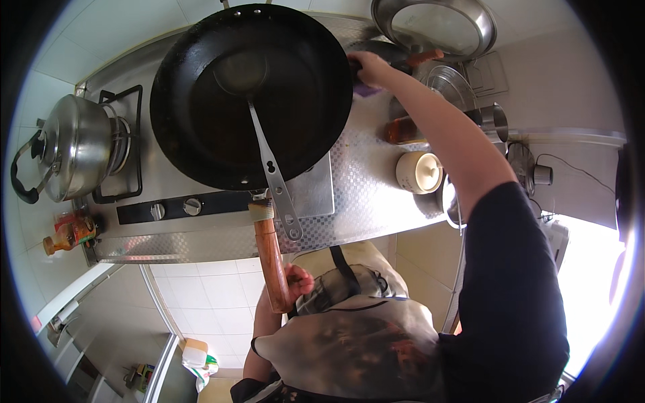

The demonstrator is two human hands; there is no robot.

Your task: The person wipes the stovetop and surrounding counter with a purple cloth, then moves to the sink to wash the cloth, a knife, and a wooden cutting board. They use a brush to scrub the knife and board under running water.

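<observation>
A large dark wok (322,116) sits on the stove with its wooden handle (272,267) toward me. Inside it rests a metal ladle (264,146), whose long handle crosses the near rim. At the wok's right edge, my right hand (374,69) grips what looks like a purple cloth (367,90) on the counter. The fingers are partly hidden, and contact with the wok is unclear. Low before my apron (352,332), my left hand (299,281) hangs partly behind the wooden handle. Its fingers are loosely bent, with nothing visible in them.
A lidded steel pot (80,146) stands on the left burner. Stove knobs (192,206) line the front, and a sauce bottle (70,238) is at far left. Under my right arm are a cream lidded jar (418,172) and a bottle of brown liquid (403,131). Behind is a large steel-rimmed lid (436,27).
</observation>
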